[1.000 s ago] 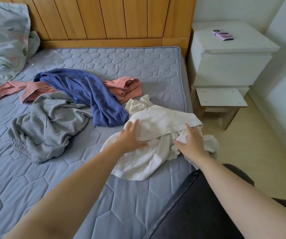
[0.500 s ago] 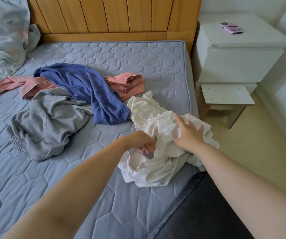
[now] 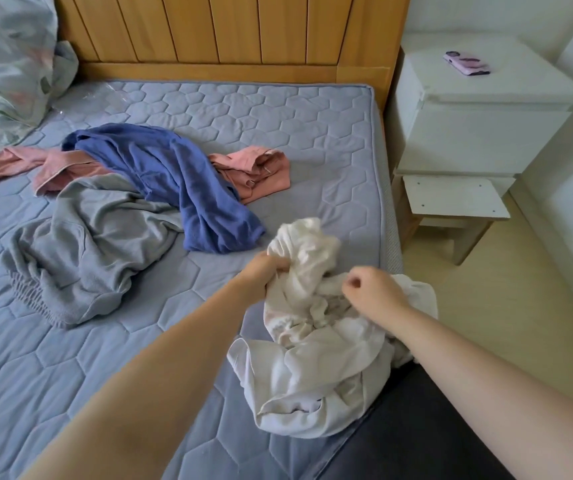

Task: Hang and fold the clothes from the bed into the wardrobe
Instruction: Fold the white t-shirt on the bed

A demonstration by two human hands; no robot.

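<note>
Left of my left hand, a grey garment, blue garment and pink garment sprawl on the quilted mattress. That hand grips the soft white garment, bunched higher than before. My right hand pinches it too. Rightward stands a boxy white nightstand.

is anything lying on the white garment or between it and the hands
Nothing visible does. The left hand grips the white garment, and the right hand is curled right against it. The blue garment lies beside it, not over it. The wardrobe is out of view.
</note>
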